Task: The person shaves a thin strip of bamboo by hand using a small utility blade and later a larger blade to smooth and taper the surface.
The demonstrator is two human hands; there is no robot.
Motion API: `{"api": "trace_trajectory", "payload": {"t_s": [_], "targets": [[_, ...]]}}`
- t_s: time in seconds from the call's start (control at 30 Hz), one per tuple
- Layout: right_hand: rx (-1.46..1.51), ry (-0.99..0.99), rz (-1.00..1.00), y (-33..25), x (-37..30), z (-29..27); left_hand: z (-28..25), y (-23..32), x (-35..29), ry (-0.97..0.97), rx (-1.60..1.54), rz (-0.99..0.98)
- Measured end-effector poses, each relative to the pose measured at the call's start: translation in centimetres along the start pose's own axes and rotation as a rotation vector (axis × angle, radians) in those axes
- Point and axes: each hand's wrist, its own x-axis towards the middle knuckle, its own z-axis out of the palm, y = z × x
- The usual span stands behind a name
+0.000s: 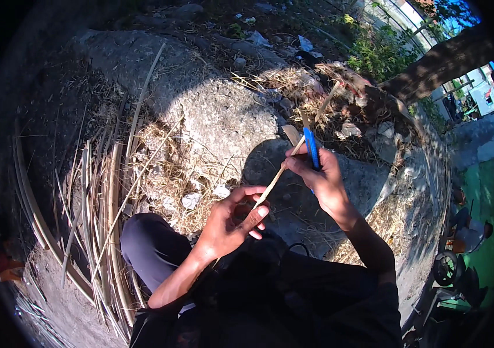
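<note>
Pinching now with the left grip [231, 225], thumb nearly meeting bent fingers on a pale strip [271, 187]; wrapping a blue knife [311, 149] and, apparently, that same strip in the right grip [326, 178], held up before the near edge of a pale rock [224, 110]. Looking mid-job on this one; seeing long loose strips [113, 209] by the rock's left edge, finished or waiting, impossible to tell
</note>
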Motion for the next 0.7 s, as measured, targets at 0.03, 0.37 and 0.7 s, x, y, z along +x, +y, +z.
{"api": "trace_trajectory", "payload": {"t_s": [0.03, 0.37, 0.7], "targets": [[-0.006, 0.002, -0.002, 0.1, 0.2, -0.4, -0.1, -0.1, -0.1, -0.018, 0.011, -0.052], [-0.373, 0.025, -0.227, 0.6, -0.8, -1.5, -0.4, -0.5, -0.2, -0.084, 0.099, -0.016], [-0.787, 0.010, -0.734, 2.6, -1.8, 0.3, -0.8, 0.5, -0.3, -0.051, 0.040, -0.067]]}}
